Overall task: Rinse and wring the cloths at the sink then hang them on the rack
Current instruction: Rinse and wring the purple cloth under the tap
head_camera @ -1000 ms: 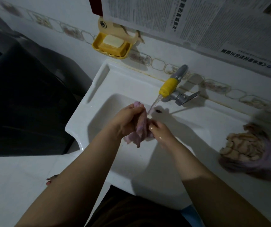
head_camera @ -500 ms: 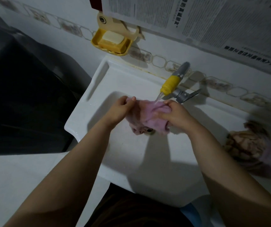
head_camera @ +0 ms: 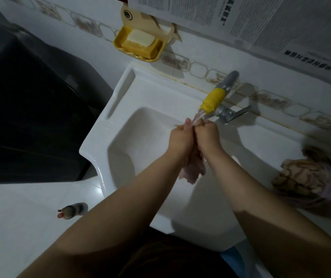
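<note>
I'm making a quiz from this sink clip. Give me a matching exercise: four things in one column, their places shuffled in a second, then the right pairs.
Things
1. pink cloth
2. brown cloth
3. soap bar
4. yellow spout sleeve

Places
A. in the yellow holder on the wall
B. heaped on the sink's right ledge
C. on the tap, water running from it
D. gripped between the left hand and right hand over the basin

Pairs: 1-D, 2-B, 3-A, 4-C
</note>
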The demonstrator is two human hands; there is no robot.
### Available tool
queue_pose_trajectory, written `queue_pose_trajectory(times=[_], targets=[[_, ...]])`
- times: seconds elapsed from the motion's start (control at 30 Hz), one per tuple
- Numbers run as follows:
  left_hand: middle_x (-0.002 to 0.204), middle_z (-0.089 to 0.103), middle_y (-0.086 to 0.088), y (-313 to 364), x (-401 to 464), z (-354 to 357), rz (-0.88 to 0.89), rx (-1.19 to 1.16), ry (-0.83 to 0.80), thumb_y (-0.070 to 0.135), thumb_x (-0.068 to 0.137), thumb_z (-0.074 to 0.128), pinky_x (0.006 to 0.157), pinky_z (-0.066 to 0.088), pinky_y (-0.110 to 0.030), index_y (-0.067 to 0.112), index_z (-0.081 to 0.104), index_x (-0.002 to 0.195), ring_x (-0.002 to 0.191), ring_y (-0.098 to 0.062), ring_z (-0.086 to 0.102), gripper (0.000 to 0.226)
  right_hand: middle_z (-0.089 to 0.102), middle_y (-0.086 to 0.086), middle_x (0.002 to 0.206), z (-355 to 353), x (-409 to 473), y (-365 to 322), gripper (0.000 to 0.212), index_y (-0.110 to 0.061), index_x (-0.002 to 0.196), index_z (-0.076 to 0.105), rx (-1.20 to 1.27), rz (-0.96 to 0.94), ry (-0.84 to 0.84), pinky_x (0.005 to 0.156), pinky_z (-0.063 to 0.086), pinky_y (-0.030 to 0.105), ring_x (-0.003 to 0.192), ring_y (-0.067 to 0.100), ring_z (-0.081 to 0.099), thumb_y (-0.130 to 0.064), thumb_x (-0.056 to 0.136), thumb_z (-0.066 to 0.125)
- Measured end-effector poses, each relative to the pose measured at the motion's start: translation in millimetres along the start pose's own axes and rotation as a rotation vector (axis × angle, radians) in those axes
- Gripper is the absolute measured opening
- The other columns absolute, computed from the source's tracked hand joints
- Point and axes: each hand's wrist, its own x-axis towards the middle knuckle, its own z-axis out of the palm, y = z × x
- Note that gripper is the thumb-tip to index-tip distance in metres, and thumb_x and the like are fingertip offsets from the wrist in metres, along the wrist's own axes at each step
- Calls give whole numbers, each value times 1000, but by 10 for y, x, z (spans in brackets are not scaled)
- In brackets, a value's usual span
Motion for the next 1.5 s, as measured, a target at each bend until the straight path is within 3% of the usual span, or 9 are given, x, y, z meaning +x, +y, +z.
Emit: queue_pose_trajectory(times=[0.1,0.17,0.47,0.63,0.8,0.97,1.23,1.37,1.5], targets=[[104,64,-22,-1,117,-86,-23,88,9,33,104,35,66,49,-23,1,56,116,92,-28,64,40,69,20,88,85,-62,3,48,-6,87,68,-115,-62,-78,78,50,36,83,28,64,-42,98,37],[75,63,-22,-29,21,-60,-29,95,-85,37,103,36,49,54,-30,-4,59,96,65,-30,67,47,68,24,92,58,15,15,46,-5,86,67,-85,21,-78,81,52,41,88,35,65,-41,96,40],[75,65,-25,-40,-39,-98,-10,104,-117,38,103,33,60,56,-44,5,64,88,66,-36,65,48,60,15,74,32,-9,104,42,-3,72,59,-84,28,-125,69,40,33,74,24,55,-30,99,41],[106,65,-29,-48,158,-217,-89,62,-67,39,103,33,73,52,-35,-8,57,118,97,-42,64,55,66,17,83,142,-221,61,49,-5,87,67,-194,-82,-143,73,43,35,82,29,60,-39,100,34],[87,68,-20,-212,117,-395,-116,-131,-306,40,103,31,83,54,-42,3,64,93,84,-30,66,50,68,18,86,-94,89,99,53,-4,83,65,-73,104,-211,80,54,42,87,34,66,-52,93,47],[91,69,-13,-299,250,-768,-54,-240,-214,22,105,31,84,53,-37,4,63,101,88,-24,63,36,67,6,61,-343,101,293,26,-12,86,67,-12,84,-510,49,44,27,53,23,61,-38,85,68],[55,63,-11,-231,208,-382,-181,-149,-76,20,98,41,51,50,-21,5,60,72,65,-30,60,36,57,0,58,131,-164,149,41,-17,68,56,-187,-186,-290,58,48,27,62,21,59,-48,94,47],[71,67,-21,-129,68,-138,-202,-144,-52,47,98,43,51,53,-33,3,63,76,55,-28,63,53,67,13,81,124,-28,58,48,-15,79,65,-169,-92,-88,77,49,35,88,31,66,-51,96,39],[107,65,-22,-62,256,-222,-126,-37,-77,37,104,33,53,53,-22,2,61,105,89,-32,68,44,69,18,92,201,-203,23,57,-9,92,69,-282,-229,-63,77,47,37,90,31,64,-51,98,30]])
